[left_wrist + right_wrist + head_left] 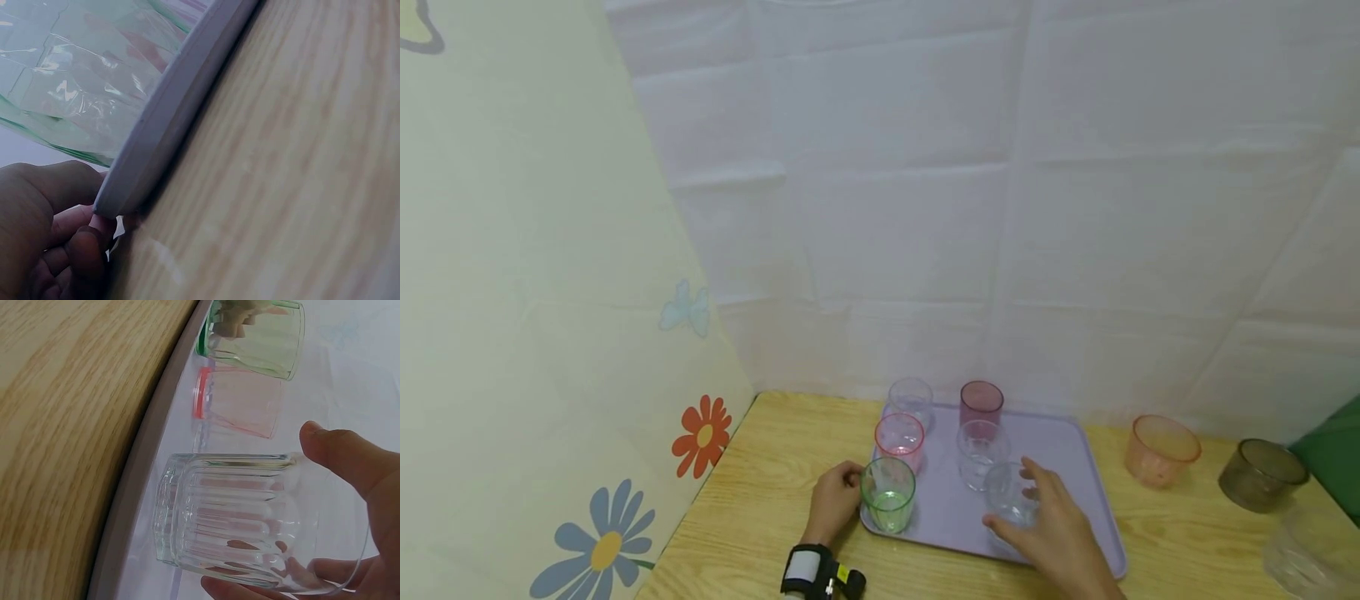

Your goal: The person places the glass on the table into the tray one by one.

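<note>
A lilac tray (940, 527) lies on the wooden table. My left hand (837, 505) pinches its front left corner, with fingers at the rim's underside in the left wrist view. Beside that hand stands a green glass (888, 500) on the tray. My right hand (1052, 525) is spread around a clear ribbed glass (231, 519) near the tray's front; the thumb stands off its side, and the fingers show through it on the other side. Behind are a pink-rimmed glass (900, 450), a dark pink glass (981, 402) and two more clear glasses.
To the tray's right stand an orange tumbler (1159, 458), a smoky brown tumbler (1261, 479) and a clear vessel (1307, 558). Something green (1333, 454) is at the right edge. A white cloth wall (880, 250) rises just behind the tray.
</note>
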Motion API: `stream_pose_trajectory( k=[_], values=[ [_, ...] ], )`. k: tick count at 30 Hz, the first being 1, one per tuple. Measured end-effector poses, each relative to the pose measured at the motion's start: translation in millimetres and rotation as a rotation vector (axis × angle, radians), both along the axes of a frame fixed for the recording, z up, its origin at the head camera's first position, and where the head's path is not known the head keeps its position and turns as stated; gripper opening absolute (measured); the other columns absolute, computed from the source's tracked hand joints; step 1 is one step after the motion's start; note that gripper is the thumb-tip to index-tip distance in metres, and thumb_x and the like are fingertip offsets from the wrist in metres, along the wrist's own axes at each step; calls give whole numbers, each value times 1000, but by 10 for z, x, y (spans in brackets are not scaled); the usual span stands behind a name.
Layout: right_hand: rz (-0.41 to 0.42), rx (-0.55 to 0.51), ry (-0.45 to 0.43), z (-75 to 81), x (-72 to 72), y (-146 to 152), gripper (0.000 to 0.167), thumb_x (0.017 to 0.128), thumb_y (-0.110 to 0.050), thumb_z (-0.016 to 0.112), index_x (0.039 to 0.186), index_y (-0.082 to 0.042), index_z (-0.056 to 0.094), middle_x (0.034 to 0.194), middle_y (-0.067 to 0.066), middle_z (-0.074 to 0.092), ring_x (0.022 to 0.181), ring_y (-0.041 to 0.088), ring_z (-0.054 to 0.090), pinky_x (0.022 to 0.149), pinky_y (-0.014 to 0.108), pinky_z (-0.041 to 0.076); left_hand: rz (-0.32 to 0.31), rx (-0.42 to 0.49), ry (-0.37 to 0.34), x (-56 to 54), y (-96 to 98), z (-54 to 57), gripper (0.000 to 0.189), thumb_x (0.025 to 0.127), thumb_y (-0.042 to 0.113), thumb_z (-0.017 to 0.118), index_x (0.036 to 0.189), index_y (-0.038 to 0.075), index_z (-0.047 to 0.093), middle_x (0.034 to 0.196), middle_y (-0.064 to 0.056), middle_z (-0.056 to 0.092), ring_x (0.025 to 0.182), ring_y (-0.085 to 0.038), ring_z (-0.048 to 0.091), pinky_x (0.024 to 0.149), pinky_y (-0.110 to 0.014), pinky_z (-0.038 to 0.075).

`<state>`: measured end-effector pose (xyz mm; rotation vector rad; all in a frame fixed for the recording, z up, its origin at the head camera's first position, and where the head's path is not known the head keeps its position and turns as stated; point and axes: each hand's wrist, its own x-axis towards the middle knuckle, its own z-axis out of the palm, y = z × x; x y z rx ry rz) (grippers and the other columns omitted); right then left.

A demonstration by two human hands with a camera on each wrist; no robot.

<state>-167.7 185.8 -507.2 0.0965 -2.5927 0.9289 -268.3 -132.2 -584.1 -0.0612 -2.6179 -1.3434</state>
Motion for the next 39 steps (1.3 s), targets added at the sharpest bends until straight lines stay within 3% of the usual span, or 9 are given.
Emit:
stream_pose_trajectory(
  k=[24, 39],
  values=[
    [35, -11, -97, -26, -17, -246, 102, 72, -46, 97, 150, 0, 50, 134, 19, 64, 114, 42, 69, 93, 60, 58, -2, -16, 13, -6, -2, -15, 12, 85, 5, 72, 96, 7, 77, 79, 3, 64, 70, -7, 52, 62, -22, 41],
    [49, 10, -85, -54, -24, -300, 101, 71, -45, 98, 148, 1, 50, 133, 19, 65, 112, 40, 71, 91, 58, 60, 8, -10, 14, -3, 2, -8, 13, 85, 3, 71, 95, 8, 77, 79, 3, 64, 70, -7, 52, 63, -23, 41]
  ],
)
